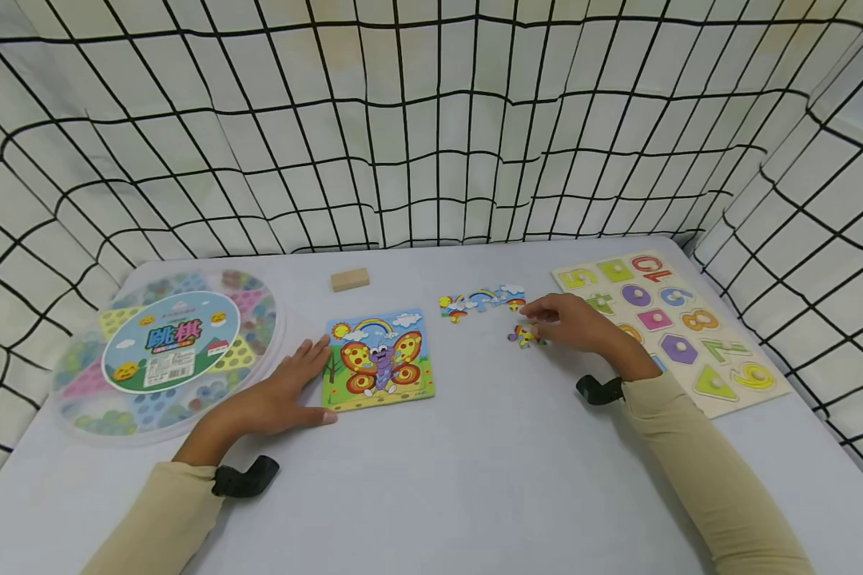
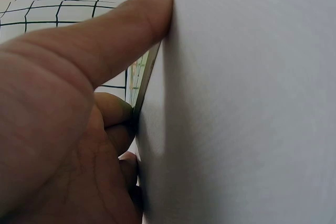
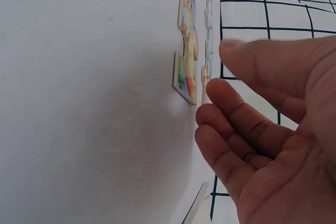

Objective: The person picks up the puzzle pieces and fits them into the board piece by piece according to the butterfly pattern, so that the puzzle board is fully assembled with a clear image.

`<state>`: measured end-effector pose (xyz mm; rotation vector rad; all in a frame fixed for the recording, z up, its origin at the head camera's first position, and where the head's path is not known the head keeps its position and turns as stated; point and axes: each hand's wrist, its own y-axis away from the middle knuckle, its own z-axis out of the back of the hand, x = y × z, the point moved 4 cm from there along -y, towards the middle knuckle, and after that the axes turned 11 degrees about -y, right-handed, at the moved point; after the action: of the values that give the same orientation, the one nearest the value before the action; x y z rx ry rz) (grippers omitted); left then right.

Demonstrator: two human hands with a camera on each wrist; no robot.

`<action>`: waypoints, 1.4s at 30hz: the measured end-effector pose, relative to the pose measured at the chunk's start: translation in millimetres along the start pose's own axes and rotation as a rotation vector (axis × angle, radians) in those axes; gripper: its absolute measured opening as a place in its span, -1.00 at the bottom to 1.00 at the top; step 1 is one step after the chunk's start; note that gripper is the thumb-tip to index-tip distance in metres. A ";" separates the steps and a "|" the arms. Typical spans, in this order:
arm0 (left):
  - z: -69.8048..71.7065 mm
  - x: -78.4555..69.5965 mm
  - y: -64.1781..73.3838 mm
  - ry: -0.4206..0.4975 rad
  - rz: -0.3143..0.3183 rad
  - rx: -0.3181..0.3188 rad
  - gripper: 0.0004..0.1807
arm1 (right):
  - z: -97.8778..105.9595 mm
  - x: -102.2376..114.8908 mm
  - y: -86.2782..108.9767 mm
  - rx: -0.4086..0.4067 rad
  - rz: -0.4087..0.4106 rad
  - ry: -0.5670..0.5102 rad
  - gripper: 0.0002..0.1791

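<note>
A square butterfly puzzle board [image 1: 378,359] lies left of the table's middle. My left hand [image 1: 276,395] touches its left side, the thumb by the near corner and the fingers further up; the left wrist view shows the thumb against the board's thin edge [image 2: 149,72]. Right of the board lies a row of joined puzzle pieces [image 1: 483,299] with clouds and a rainbow. My right hand [image 1: 571,321] hovers beside a smaller group of pieces [image 1: 523,336]. In the right wrist view its thumb and fingertips stand apart, holding nothing, near that group [image 3: 188,51].
On the left sits a round clear Chinese checkers box [image 1: 172,342]. A small wooden block [image 1: 349,279] lies behind the butterfly board. A number-and-shape board [image 1: 679,335] lies on the right, partly under my right forearm. Black netting [image 1: 439,128] hangs around the back and sides.
</note>
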<state>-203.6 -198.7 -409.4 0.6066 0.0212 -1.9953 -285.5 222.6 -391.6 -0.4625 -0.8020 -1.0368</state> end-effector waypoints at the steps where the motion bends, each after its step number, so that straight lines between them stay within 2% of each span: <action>1: 0.2 -0.2 -0.6 -0.001 -0.003 0.000 0.14 | 0.4 -0.3 0.6 0.003 0.002 0.007 -0.66; 11: 0.2 -0.8 -1.1 -0.008 -0.014 0.004 0.15 | -3.5 -3.6 0.3 0.004 -0.014 0.004 -0.64; 19: 0.6 -1.3 -0.4 0.005 -0.003 0.003 0.15 | -8.8 -3.0 -2.0 0.014 -0.068 0.049 -0.61; 25: -0.4 -1.3 -0.2 0.002 0.006 0.000 0.15 | -6.7 2.7 -0.8 0.017 -0.036 0.093 -0.60; 33: 0.0 -0.2 -0.4 0.007 -0.010 -0.012 0.14 | -6.3 10.1 -3.0 0.030 0.021 0.055 -0.72; 42: -0.1 -1.4 0.2 0.009 -0.008 -0.010 0.14 | -9.2 10.8 -11.2 0.073 -0.008 0.006 -0.71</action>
<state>-202.8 -197.7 -408.8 0.6105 0.0393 -1.9992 -289.3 205.0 -389.4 -0.3944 -0.8340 -1.0122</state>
